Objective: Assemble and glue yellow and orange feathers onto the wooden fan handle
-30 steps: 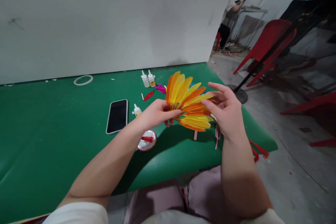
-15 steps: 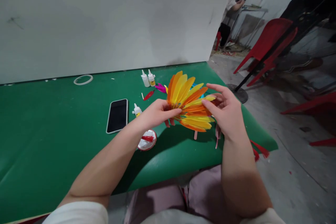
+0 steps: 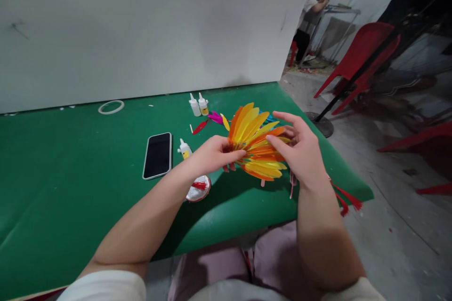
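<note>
Green cloth-covered bench point(image 3: 70, 160) set against a plain white wall panel point(image 3: 141, 23); beyond its right end, bare concrete floor, red plastic chairs point(image 3: 356, 56) and another person point(image 3: 309, 23) standing far off, busy elsewhere

Above the near right part of the bench, held clear of the cloth: round fan of stiff yellow and orange feathers point(image 3: 252, 129), spread like petals from one hub. Left hand point(image 3: 212, 155) clamped on that hub, thumb on top, fingers curled beneath. Right hand point(image 3: 300, 153) loosely parted, thumb and forefinger touching the feather tips on the fan's right side, other fingers splayed behind; not closed on anything, as far as can be told

Lying about: black smartphone point(image 3: 157, 155) face up, left of the hands; two small white glue bottles point(image 3: 198, 104) upright toward the wall panel; third white glue bottle point(image 3: 184, 149) just beside the smartphone; round white dish with a red scrap point(image 3: 198, 189) below the left wrist; loose magenta feather point(image 3: 214, 116) and loose red feather point(image 3: 200, 127) between the bottles and the fan; white ring point(image 3: 111, 106) well apart at the back; red tassel strands point(image 3: 348, 197) hanging off the right edge

Seemingly midway through arranging or checking the feathers: hub steadied, tips fingered. Calls for a firm pinch at the hub and a light touch at the tips, thin feathers being likely to bend or slip out of line
</note>
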### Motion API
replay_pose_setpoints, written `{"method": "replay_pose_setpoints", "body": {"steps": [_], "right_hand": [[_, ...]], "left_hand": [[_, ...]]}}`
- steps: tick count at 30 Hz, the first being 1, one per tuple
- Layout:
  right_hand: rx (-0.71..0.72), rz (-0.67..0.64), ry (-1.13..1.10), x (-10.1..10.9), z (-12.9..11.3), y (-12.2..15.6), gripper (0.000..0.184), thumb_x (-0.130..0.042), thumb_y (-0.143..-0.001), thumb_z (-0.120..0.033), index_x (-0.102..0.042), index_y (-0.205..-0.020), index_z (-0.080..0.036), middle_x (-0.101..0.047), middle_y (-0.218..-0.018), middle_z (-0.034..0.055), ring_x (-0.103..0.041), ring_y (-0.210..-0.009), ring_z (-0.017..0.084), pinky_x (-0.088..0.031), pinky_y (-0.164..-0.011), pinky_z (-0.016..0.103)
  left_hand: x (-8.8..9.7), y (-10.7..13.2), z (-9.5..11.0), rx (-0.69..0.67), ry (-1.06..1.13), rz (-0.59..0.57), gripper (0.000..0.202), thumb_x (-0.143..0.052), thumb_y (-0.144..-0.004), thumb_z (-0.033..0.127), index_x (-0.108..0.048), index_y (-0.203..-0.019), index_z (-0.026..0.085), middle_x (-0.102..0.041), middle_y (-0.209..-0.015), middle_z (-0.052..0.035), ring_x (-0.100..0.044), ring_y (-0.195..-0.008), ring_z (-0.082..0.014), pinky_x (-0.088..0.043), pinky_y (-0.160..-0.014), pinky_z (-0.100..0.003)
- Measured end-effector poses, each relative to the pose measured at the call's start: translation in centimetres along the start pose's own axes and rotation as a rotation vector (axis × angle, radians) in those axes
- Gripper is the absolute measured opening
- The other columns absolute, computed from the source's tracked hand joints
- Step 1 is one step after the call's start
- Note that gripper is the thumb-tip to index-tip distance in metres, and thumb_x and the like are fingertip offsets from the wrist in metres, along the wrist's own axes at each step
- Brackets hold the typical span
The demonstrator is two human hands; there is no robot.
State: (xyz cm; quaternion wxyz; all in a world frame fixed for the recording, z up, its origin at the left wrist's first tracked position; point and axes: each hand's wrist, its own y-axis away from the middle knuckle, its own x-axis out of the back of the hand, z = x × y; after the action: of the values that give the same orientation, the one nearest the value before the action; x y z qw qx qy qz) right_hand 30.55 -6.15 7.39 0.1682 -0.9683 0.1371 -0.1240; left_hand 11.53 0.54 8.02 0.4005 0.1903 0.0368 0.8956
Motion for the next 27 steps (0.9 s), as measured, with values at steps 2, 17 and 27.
{"method": "replay_pose_setpoints", "body": {"steps": [2, 17, 27], "right_hand": [[0.008, 0.003, 0.006, 0.01, 0.06, 0.02, 0.042, -0.062, -0.075, -0.022, -0.052, -0.116, -0.029, -0.064, -0.096, 0.0001, -0.064, -0.083, 0.016, -0.055, -0.076, 0.034], [0.046, 0.027, 0.064, -0.08, -0.05, -0.08, 0.040, -0.061, -0.076, -0.025, -0.053, -0.115, -0.028, -0.064, -0.098, 0.0011, -0.063, -0.085, 0.016, -0.054, -0.078, 0.035], [0.075, 0.034, 0.110, -0.09, -0.20, 0.14, 0.039, -0.061, -0.077, -0.028, -0.053, -0.115, -0.030, -0.063, -0.090, -0.0004, -0.062, -0.082, 0.016, -0.053, -0.074, 0.033]], "left_hand": [[-0.03, 0.03, -0.02, -0.002, 0.005, 0.005, 0.029, -0.058, -0.076, 0.041, -0.062, -0.078, 0.013, -0.062, -0.064, -0.0003, -0.057, -0.051, -0.0103, -0.045, -0.047, -0.021], [-0.19, -0.15, -0.40, 0.020, -0.014, -0.104, 0.031, -0.057, -0.076, 0.044, -0.062, -0.079, 0.013, -0.061, -0.066, -0.0012, -0.058, -0.053, -0.0103, -0.045, -0.045, -0.020], [-0.26, -0.08, -0.50, 0.019, 0.013, -0.144, 0.031, -0.057, -0.077, 0.043, -0.062, -0.082, 0.013, -0.060, -0.066, -0.0010, -0.058, -0.053, -0.0106, -0.048, -0.047, -0.020]]}}
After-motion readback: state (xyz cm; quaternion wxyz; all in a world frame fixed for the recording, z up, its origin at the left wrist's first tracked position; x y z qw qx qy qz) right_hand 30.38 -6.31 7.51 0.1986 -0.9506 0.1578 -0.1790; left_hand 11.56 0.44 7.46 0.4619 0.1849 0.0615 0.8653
